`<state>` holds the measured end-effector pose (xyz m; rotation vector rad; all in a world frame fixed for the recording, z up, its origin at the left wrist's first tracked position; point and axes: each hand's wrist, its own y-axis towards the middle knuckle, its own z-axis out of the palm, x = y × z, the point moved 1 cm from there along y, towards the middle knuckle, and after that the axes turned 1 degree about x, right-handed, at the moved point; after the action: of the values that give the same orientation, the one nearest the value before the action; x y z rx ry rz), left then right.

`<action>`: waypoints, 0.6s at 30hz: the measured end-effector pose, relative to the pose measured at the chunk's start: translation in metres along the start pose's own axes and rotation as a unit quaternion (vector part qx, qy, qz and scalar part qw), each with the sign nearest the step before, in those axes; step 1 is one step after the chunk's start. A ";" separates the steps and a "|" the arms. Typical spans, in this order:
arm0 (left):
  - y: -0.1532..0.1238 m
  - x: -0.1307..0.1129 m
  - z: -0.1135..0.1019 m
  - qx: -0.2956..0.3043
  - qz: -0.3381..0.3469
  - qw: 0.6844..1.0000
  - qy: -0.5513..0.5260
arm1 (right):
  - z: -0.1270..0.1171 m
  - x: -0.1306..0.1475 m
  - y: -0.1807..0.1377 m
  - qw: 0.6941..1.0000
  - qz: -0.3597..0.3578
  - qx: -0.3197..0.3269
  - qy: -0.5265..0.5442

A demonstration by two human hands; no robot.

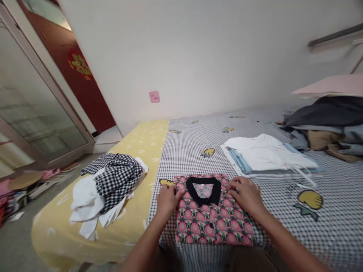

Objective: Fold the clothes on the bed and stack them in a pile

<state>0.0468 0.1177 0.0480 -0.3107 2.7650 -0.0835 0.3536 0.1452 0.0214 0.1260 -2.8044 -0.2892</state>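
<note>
A folded shirt [211,221] with a pink floral print and a black collar lies on the checked bed sheet in front of me, collar facing up and away. My left hand [167,198] rests at its upper left edge, thumb and fingers apart, the thumb touching the fabric. At the upper right edge, the bent, slightly parted fingers of my right hand [246,193] touch the shirt. Just beyond my right hand is a stack of folded white and light blue clothes [261,155], with white ties hanging off it.
On the yellow part of the bed [147,139], to the left, lies a loose heap of black-and-white gingham and white clothes [116,181]. A pile of dark, brown and pink fabrics [334,113] stands at the far right. Behind the bed is a white wall [198,56].
</note>
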 end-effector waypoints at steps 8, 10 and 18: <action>0.010 0.001 0.012 -0.027 -0.025 0.999 -0.012 | 0.008 -0.009 -0.005 0.999 -0.014 -0.019 0.022; 0.006 0.005 0.015 -0.048 -0.030 0.998 -0.022 | 0.008 -0.009 -0.006 1.000 0.004 0.008 0.008; 0.011 -0.007 0.015 -0.056 0.037 0.998 -0.007 | 0.010 -0.006 -0.002 0.998 0.039 0.051 -0.015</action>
<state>0.0566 0.1296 0.0352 -0.2358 2.7700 0.0910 0.3561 0.1455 0.0102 0.0350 -2.8456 -0.1310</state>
